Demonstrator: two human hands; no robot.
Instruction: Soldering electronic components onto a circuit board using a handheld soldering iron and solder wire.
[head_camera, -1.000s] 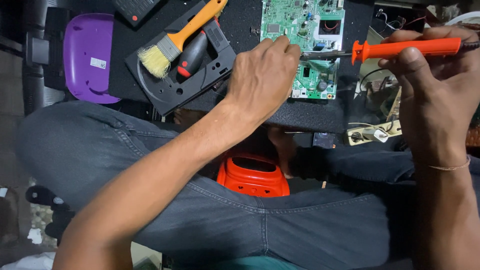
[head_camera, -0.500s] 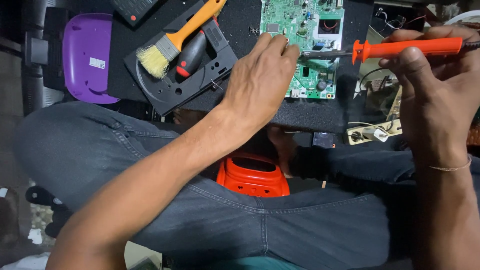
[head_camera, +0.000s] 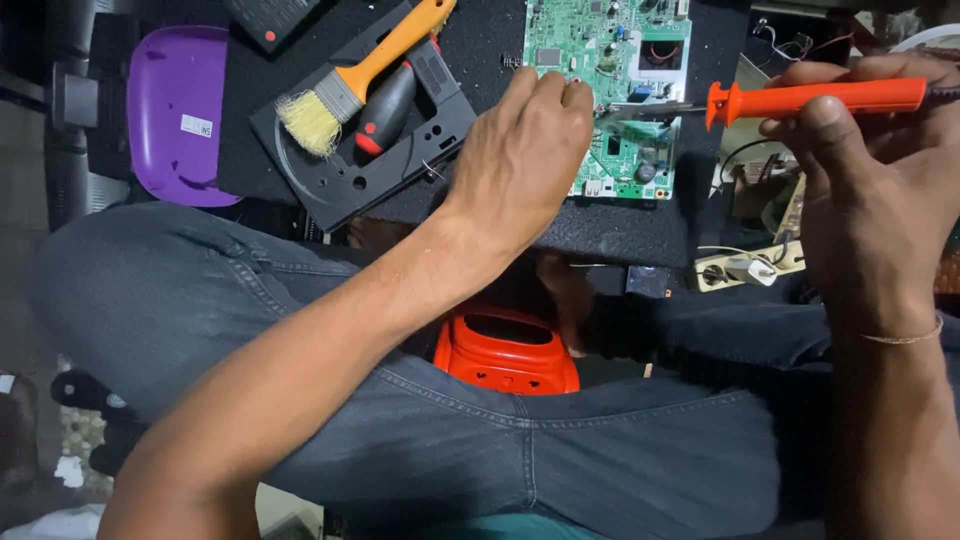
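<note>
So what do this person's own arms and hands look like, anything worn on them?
Both forearms are bare, with no sleeves in view and no gloves. The left hand shows no ring or watch. The right hand has a thin, pale thread-like band around its wrist. No other markings are visible.

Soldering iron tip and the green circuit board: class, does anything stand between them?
Nothing visible does. The soldering iron, held in the right hand, points its tip at the circuit board; the left hand rests beside it.

Matt orange plastic soldering iron handle (head_camera: 815, 97), metal shaft.
</note>
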